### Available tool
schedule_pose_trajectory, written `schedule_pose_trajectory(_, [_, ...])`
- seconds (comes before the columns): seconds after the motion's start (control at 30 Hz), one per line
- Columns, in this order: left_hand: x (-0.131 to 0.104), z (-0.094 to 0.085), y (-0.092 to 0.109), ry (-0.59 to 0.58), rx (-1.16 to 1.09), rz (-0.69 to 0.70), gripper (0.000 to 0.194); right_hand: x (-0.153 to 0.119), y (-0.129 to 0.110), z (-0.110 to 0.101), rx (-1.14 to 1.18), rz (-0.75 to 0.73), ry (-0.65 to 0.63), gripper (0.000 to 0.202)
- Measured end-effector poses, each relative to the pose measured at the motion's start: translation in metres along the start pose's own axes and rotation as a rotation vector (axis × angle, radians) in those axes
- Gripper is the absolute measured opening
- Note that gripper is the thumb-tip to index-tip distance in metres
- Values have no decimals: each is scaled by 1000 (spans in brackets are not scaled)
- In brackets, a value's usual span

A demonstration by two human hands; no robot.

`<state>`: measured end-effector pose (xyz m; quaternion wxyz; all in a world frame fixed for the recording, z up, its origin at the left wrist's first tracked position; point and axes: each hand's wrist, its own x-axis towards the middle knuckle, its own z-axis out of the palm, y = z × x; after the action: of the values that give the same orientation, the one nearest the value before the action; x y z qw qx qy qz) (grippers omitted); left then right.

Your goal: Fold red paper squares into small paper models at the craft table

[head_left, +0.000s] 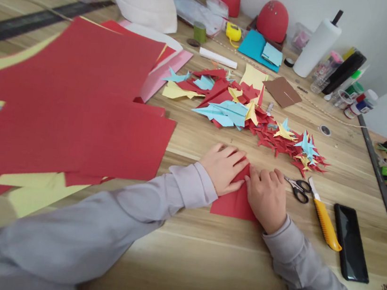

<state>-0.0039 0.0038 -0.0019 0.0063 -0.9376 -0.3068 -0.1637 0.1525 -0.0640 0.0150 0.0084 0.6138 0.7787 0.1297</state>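
Note:
A small red sheet of paper [231, 205] lies on the wooden table between and under my hands. My left hand [224, 167] is laid over the sheet's upper left part, its fingers spread. My right hand [267, 195] rests on the sheet's right side with fingers curled, thumb and index at its upper edge near my left fingertips. Both hands cover much of the paper, so any fold beneath them is hidden.
Large red sheets [84, 135] are stacked at left. Folded paper pieces [226, 112] are heaped beyond my hands. Scissors [300, 190], a yellow-handled knife [327, 224] and a black phone [351, 243] lie at right. Bottles [361, 104] stand at back right.

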Motion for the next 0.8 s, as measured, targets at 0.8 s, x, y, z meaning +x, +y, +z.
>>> schedule_pose_trajectory(0.8, [0,7,-14,16,-114,241,33,-18,-21,-19,-62,30,6,28])
